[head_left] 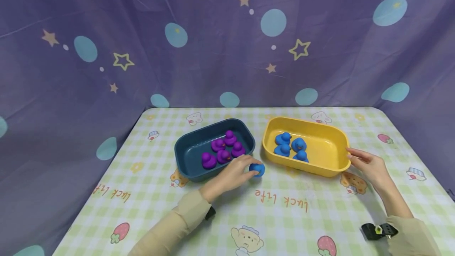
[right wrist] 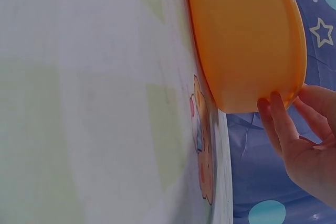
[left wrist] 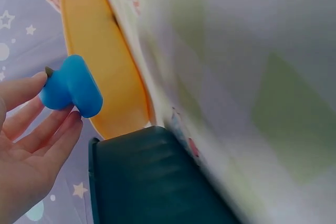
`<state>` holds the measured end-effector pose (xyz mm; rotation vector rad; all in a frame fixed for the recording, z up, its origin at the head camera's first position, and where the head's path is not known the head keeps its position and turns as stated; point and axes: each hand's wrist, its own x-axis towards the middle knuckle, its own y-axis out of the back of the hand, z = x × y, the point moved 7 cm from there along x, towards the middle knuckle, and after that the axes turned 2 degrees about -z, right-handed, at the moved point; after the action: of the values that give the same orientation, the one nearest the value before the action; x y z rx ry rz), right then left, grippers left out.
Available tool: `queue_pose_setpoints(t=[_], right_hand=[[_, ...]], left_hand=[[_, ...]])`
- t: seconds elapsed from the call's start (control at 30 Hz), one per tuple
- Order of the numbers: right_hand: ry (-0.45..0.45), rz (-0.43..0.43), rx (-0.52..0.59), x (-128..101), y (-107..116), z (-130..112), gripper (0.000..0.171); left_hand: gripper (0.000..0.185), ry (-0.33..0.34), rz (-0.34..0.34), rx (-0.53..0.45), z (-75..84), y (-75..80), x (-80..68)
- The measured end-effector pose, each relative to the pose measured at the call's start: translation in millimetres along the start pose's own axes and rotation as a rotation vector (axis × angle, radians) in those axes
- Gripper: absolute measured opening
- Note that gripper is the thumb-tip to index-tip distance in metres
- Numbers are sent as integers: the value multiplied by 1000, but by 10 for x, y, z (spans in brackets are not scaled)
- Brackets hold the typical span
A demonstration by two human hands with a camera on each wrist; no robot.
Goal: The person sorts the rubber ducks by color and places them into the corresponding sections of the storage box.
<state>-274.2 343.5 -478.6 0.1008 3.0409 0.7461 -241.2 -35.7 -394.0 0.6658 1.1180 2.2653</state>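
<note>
Five purple ducks (head_left: pixel 223 150) are counted, five blue ducks (head_left: pixel 291 148), one dark blue tray (head_left: pixel 185 147) and one yellow tray (head_left: pixel 330 135).

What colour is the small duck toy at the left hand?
Blue: the small rubber duck, clearest in the left wrist view.
</note>
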Motion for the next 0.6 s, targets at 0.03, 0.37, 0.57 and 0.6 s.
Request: queue_pose_setpoints(t=[0.03,0.37,0.57,0.6], right_hand=[[-3,3,3,-1,-1,0,56],[8,-26,-15,-194,-31,-372,54],[-22,-13,-22,-230,-27,-469,56],[-26,-14,-22,-228,-28,-469,56]], left_hand=[[25,-6,7,-3,12,8,14],[27,-11,47,-31,103,38,187],[27,-29,74,-40,180,50,342],[27,-31,77,-43,190,52,368]])
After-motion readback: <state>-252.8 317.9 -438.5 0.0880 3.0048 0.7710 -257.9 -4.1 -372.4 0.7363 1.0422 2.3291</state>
